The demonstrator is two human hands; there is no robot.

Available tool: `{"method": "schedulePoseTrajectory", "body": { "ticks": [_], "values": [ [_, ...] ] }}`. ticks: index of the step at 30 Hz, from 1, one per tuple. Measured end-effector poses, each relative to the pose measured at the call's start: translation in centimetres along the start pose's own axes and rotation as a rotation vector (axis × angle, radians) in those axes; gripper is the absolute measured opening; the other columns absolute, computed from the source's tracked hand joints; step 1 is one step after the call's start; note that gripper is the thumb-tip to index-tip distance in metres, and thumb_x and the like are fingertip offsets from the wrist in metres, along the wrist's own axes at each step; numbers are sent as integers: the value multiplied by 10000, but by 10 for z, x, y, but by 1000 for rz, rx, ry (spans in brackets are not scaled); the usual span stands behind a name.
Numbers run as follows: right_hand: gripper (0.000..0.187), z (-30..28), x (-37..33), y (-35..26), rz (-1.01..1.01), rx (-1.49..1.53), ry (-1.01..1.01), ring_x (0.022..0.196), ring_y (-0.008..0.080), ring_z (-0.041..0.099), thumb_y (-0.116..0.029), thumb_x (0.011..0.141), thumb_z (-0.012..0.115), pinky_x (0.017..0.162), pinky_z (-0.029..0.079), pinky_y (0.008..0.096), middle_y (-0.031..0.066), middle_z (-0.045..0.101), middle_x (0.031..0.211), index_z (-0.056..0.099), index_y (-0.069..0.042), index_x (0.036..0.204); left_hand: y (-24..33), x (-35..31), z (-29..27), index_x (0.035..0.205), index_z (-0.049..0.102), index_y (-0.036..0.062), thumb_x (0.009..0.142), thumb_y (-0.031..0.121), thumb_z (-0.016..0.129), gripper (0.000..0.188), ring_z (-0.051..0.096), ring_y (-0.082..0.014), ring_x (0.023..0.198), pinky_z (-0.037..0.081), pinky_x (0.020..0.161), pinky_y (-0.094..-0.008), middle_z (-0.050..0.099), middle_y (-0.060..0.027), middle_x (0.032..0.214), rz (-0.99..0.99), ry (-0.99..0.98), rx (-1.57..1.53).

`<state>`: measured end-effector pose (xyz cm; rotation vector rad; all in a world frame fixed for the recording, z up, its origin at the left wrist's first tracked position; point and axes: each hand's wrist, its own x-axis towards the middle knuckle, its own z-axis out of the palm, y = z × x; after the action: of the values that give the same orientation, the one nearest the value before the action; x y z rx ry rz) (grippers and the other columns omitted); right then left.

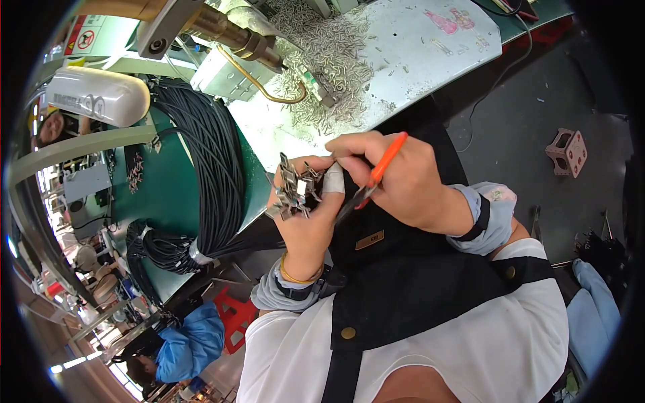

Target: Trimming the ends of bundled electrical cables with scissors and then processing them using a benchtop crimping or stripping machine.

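My left hand [306, 225], palm up, cups a bunch of small silvery metal parts [295, 188], angular and bracket-like. White wrapping [334, 180] covers its thumb. My right hand [410, 181] is closed round an orange-handled hand tool [388, 160], its dark metal end pointing down beside my left thumb. Whether the tool is scissors or cutters cannot be made out. The right thumb and index finger meet at the left fingertips; anything pinched there is too small to tell. Both hands are just off the front edge of the pale worktop [410, 74].
A heap of tiny metal pieces [329, 67] covers the worktop under a machine head [248, 47] with a bent brass tube [259, 84]. Black cable coils [208, 154] lie on a green bench at left. A person in blue [191, 342] sits lower left; a small stool [568, 153] stands right.
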<state>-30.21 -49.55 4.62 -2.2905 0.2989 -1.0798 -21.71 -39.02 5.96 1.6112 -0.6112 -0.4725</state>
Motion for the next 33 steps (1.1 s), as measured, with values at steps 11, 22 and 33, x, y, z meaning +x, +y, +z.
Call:
{"method": "schedulePoseTrajectory", "body": {
  "ticks": [11, 22, 33],
  "values": [
    [132, 8, -7, 3, 468, 692, -24, 604, 65, 545, -74, 810, 567, 525, 427, 235, 62, 521, 546, 496, 31, 770, 2, 5, -10, 876, 548, -26, 747, -4, 606, 143, 403, -57, 494, 295, 429, -191, 494, -16, 683, -253, -67, -405],
    [353, -14, -2, 3, 427, 106, -454, 406, 239, 516, -309, 652, 703, 401, 391, 308, 65, 513, 477, 508, -17, 622, -4, 2, -7, 901, 509, -32, 784, -5, 550, 126, 361, -60, 456, 281, 425, -197, 451, -19, 608, -47, 17, -174],
    [277, -1, -10, 11, 476, 181, -396, 412, 245, 501, -214, 748, 647, 412, 392, 301, 83, 500, 486, 499, -1, 649, 12, 23, -10, 870, 577, -11, 759, -19, 574, 112, 417, -52, 514, 315, 456, -190, 523, -23, 718, -217, -3, -218]
  ]
}}
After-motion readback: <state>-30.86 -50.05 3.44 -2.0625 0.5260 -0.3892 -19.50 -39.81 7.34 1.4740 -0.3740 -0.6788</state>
